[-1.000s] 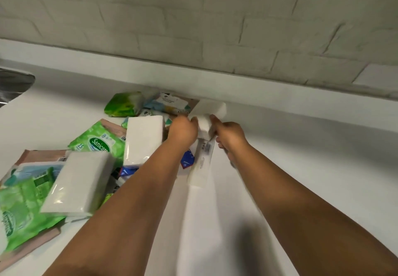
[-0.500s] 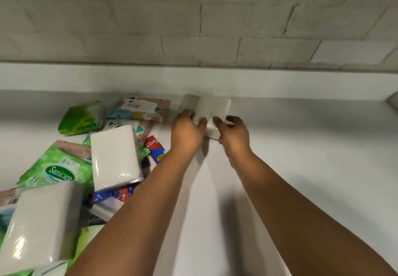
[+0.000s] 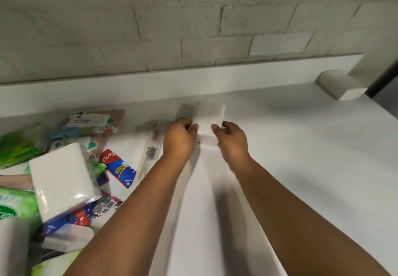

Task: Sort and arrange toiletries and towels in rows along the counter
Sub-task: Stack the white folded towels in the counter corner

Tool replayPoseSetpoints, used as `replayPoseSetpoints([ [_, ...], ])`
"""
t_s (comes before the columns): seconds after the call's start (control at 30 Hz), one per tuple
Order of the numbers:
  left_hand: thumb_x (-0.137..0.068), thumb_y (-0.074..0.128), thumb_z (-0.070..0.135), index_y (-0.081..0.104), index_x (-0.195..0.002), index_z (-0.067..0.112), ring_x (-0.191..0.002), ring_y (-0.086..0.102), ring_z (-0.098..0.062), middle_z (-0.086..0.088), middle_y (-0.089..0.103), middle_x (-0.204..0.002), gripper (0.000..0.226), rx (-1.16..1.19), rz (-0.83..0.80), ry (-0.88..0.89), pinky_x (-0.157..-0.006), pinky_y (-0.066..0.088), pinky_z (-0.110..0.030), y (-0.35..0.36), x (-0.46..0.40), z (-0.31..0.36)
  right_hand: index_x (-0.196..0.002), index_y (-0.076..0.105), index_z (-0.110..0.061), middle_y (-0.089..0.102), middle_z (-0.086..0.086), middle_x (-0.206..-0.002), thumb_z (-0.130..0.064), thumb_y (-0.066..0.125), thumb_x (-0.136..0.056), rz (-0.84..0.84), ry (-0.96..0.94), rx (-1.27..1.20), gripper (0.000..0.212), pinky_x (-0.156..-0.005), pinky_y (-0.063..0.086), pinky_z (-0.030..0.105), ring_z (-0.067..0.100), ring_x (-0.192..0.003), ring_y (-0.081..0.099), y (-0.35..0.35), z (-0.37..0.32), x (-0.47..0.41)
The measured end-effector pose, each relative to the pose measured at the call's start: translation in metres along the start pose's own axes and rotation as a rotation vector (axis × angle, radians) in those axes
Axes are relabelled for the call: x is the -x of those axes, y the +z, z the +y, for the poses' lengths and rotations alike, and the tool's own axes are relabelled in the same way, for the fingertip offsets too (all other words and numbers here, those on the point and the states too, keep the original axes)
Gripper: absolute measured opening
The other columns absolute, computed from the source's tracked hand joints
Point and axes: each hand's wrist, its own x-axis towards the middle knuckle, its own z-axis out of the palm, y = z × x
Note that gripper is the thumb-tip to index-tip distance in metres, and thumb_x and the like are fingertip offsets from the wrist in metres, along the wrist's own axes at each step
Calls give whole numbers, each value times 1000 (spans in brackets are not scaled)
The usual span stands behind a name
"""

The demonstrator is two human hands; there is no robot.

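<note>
Tissue pack (image 3: pixel 207 122) | pinched between left hand (image 3: pixel 179 139) and right hand (image 3: pixel 231 140) | on counter (image 3: pixel 290 157)

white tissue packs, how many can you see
4, perhaps more hidden: one white plastic-wrapped tissue pack held in both hands, one atop the left pile, one bottom-left, one far right.

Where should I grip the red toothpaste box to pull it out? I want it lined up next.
Take the red toothpaste box by its two long edges at the lower right end, coming from the bare counter side. That end lies flat and free, while its upper left end sits against the white tissue pack and the pile.
</note>
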Motion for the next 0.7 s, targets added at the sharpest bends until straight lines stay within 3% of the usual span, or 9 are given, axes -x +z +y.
replayPoseSetpoints([
  [0.17,-92,61,27,63,-115,8,-103,63,-23,-8,69,-110,30,67,-80,-16,-84,42,-21,27,10,22,-79,63,-29,63,-6,-71,-36,62,-88,52,11,4,10,-77,53,44,21,-73,63,-36,12,-4],
  [0.3,-90,64,27,65,-112,10,-98,64,-21,-5,70,-105,28,106,-125,-9,-88,47,-25,52,18,42,-90,65,-17,63,2,-78,-42,59,-86,82,42,9,25,-76,52,42,23,-75,61,-69,23,-7],
  [0.5,-86,67,26,65,-107,14,-95,64,-18,1,66,-96,24,177,-192,-51,-92,50,-31,109,33,88,-83,65,-21,62,-8,-73,-33,63,-87,161,110,-58,12,-78,51,38,19,-76,61,-137,42,-24],
  [0.6,-84,67,27,63,-107,15,-94,64,-18,4,65,-95,26,182,-213,-80,-91,51,-33,142,40,114,-86,64,-11,59,-3,-72,-29,65,-87,178,114,-92,19,-74,49,35,21,-74,58,-175,52,-37],
  [0.7,-83,67,27,58,-119,15,-95,61,-18,6,60,-97,39,187,-264,-142,-92,49,-32,176,46,142,-102,61,4,56,8,-75,-28,65,-87,166,119,-104,35,-70,44,33,24,-69,50,-217,63,-52],
])
